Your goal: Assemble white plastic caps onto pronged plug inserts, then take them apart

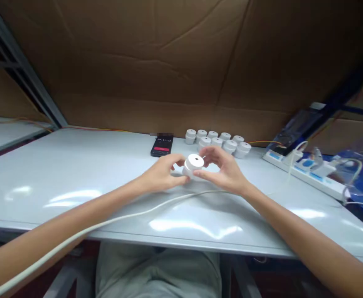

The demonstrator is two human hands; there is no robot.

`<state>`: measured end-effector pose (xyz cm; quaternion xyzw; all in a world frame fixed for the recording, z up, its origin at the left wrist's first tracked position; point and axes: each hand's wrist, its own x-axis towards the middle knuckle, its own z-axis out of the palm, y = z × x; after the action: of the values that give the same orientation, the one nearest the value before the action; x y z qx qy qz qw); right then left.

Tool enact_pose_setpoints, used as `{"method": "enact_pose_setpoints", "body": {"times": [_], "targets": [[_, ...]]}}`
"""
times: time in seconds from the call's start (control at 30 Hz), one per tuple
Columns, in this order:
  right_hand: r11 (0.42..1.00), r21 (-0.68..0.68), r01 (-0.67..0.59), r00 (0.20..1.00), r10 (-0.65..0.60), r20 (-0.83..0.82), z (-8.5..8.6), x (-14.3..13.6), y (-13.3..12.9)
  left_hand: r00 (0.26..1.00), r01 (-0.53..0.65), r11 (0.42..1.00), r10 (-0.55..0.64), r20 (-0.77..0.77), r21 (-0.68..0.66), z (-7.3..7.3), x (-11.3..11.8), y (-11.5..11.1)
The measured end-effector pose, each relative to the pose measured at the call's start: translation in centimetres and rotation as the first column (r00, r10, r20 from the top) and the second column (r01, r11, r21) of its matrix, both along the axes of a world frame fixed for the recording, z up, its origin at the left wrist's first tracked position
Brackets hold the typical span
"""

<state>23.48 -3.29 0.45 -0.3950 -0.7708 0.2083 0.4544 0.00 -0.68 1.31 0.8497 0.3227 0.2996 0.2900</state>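
A round white piece [194, 164] with a small dark hole in its top is held between both hands, over the middle of the table. My left hand [165, 171] grips its left side with thumb and fingers. On its right side, the thumb of my right hand [220, 169] presses against it, the other fingers curling behind. Just beyond, several similar white pieces [230, 145] stand in two rows on the tabletop.
A black phone [162, 145] showing a timer lies left of the rows. A white power strip [308, 174] with plugs runs along the right. One white cable [144, 212] crosses the white table [76, 165] in front of my hands. Cardboard [138, 74] stands behind.
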Motion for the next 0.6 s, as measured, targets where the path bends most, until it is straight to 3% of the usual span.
{"method": "enact_pose_setpoints", "body": {"times": [0.1,0.2,0.3,0.43,0.53,0.6], "targets": [[1.0,0.002,-0.006,0.992,0.005,0.122,-0.1,0.2,0.2,0.999,0.027,0.998,-0.026,0.021,-0.049,-0.7,0.8,-0.5],[1.0,0.005,0.026,0.992,-0.026,0.122,-0.4,0.4,0.5,0.998,0.008,1.0,-0.008,-0.057,0.005,-1.1,1.7,-0.1],[0.991,0.045,0.124,0.989,-0.127,0.071,-0.7,1.1,1.3,0.971,-0.119,0.984,0.144,-0.192,0.136,-1.2,2.8,1.8],[0.977,0.068,0.203,0.976,-0.208,0.062,-1.1,2.3,2.6,0.849,-0.258,0.908,0.376,-0.371,0.329,-0.5,5.7,5.4],[0.98,0.042,0.194,0.976,-0.197,0.095,-1.7,2.9,3.2,0.747,-0.348,0.86,0.494,-0.445,0.372,0.0,8.0,7.3],[0.982,0.018,0.19,0.975,-0.191,0.109,-2.1,3.1,3.4,0.72,-0.375,0.845,0.524,-0.454,0.38,0.1,9.0,7.9]]}}
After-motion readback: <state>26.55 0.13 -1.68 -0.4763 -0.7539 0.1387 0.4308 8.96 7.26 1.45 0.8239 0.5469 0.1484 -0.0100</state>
